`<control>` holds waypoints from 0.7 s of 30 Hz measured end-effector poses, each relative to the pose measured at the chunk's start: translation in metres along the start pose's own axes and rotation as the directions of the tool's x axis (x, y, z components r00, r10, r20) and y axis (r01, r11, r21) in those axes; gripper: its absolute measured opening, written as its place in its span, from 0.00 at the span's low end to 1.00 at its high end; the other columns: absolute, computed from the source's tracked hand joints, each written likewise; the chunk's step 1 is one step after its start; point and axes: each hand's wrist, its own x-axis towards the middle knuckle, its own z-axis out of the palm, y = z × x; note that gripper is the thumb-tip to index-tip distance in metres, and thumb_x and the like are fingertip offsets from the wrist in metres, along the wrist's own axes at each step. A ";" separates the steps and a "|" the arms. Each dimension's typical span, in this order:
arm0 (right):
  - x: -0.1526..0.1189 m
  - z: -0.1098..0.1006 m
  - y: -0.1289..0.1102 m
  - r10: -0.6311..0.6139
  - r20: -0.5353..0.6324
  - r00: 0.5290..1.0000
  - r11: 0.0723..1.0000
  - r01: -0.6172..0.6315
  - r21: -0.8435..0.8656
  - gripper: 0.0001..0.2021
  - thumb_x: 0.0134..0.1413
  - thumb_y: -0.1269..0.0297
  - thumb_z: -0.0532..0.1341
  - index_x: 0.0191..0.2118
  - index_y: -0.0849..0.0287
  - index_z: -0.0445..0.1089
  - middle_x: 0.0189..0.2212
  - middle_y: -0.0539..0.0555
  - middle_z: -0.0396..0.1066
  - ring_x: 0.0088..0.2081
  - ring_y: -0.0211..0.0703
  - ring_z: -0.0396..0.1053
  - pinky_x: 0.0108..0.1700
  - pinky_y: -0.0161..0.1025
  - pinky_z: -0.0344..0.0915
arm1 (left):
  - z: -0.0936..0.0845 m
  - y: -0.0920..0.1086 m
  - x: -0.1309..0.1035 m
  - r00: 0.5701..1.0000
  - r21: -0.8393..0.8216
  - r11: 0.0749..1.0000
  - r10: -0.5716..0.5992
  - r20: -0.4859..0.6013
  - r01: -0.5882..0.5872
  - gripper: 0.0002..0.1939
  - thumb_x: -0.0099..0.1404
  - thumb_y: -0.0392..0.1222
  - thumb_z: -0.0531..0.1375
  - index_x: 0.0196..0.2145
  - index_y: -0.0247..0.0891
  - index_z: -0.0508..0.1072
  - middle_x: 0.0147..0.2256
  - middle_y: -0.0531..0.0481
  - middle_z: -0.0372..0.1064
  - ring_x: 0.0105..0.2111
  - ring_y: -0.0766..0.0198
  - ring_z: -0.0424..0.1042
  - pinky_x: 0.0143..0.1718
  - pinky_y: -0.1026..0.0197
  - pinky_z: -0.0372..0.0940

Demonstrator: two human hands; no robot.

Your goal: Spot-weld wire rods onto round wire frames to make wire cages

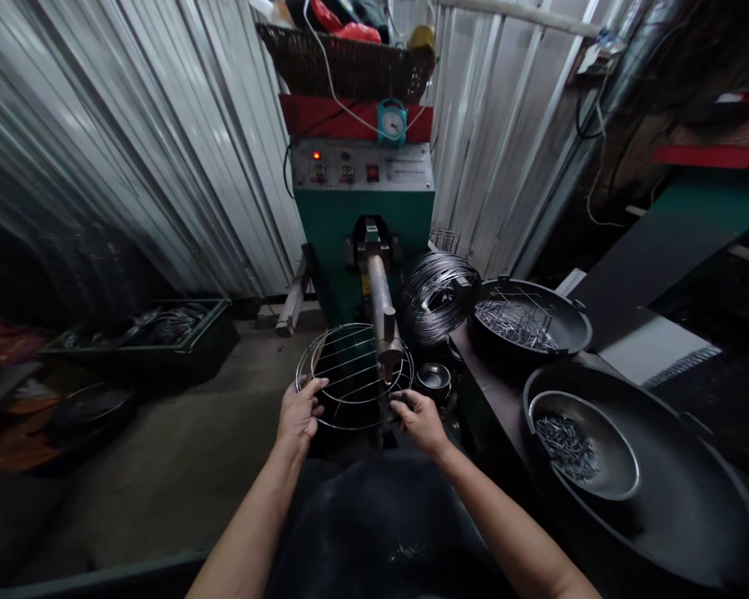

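A round wire rack (349,366) with parallel bars and two rings is held level under the arm of a green welding machine (365,208). My left hand (300,409) is closed on the rack's left rim, thumb on top. My right hand (417,416) has its fingers pinched at the rack's right rim, close to the machine's electrode tip (389,362). The tip stands over the right part of the rack. Whether a small piece is also between my right fingers is too small to tell.
On the right are a wire coil (440,295), a pan of wire pieces (574,333) and a large pan (680,499) holding a metal bowl (624,466) of short pieces. At left stands a green bin (209,333). A basket (349,66) sits atop the machine.
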 end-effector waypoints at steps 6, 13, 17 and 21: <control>-0.001 -0.002 0.007 -0.051 0.026 0.998 0.996 0.053 -0.077 0.11 0.47 0.60 0.59 0.34 0.60 0.71 0.21 0.50 0.70 0.20 0.36 0.67 0.19 0.31 0.60 | -0.002 0.001 0.001 0.999 0.014 1.000 -0.024 -0.033 0.025 0.24 0.31 0.40 0.67 0.26 0.38 0.59 0.17 0.64 0.51 0.14 0.78 0.47 0.14 0.71 0.41; -0.004 -0.007 -0.018 -0.120 -0.005 0.993 0.956 0.117 0.269 0.15 0.48 0.54 0.60 0.39 0.58 0.69 0.30 0.51 0.72 0.28 0.37 0.71 0.33 0.36 0.69 | -0.003 0.001 0.004 0.998 0.002 0.999 -0.053 -0.012 0.054 0.22 0.31 0.39 0.66 0.23 0.38 0.58 0.16 0.65 0.47 0.13 0.79 0.44 0.14 0.71 0.39; -0.002 -0.007 -0.013 -0.064 0.029 0.998 0.975 0.057 0.214 0.16 0.46 0.53 0.62 0.37 0.59 0.70 0.28 0.50 0.71 0.27 0.37 0.70 0.30 0.35 0.68 | 0.000 0.003 0.001 0.999 -0.006 0.999 -0.044 0.014 0.044 0.23 0.32 0.39 0.66 0.23 0.38 0.57 0.16 0.65 0.46 0.13 0.79 0.44 0.14 0.71 0.39; -0.001 -0.005 0.002 -0.025 0.054 0.998 1.000 0.025 0.007 0.11 0.46 0.55 0.61 0.32 0.58 0.69 0.22 0.48 0.68 0.23 0.36 0.68 0.22 0.31 0.63 | 0.002 0.004 -0.003 1.000 0.002 1.000 -0.005 -0.002 0.005 0.23 0.32 0.39 0.67 0.25 0.38 0.58 0.16 0.65 0.47 0.13 0.78 0.45 0.14 0.71 0.40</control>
